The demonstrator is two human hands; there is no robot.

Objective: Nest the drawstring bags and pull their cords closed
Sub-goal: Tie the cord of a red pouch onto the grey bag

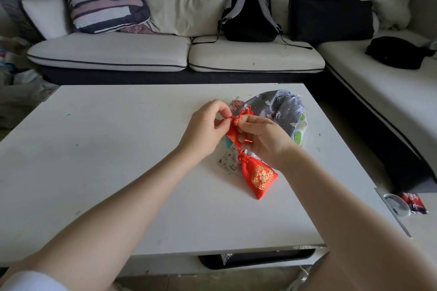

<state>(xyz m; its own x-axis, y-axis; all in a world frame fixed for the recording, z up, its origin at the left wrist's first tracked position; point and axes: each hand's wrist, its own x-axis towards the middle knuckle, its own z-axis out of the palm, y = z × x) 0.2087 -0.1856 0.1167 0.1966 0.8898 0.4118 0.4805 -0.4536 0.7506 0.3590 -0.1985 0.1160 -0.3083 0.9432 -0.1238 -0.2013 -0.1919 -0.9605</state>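
Note:
Both my hands hold a small red drawstring bag (232, 134) above the white table (118, 149). My left hand (204, 126) pinches its red cord at the gathered neck. My right hand (262, 139) pinches the cord from the other side, with its lower fingers curled around the bag's body. A second red bag (257, 176) with a gold emblem lies on the table below my right wrist, its neck drawn tight. A grey bag (279, 107) printed with white clouds and animals lies behind my hands. A white patterned bag (228, 159) lies flat under the red ones.
A green-and-white printed cloth (299, 131) pokes out beside the grey bag. A sofa with cushions and a black backpack (248, 19) stands behind the table. A clear plastic cup (397, 204) and a red packet (413, 202) lie at the right, past the table's edge.

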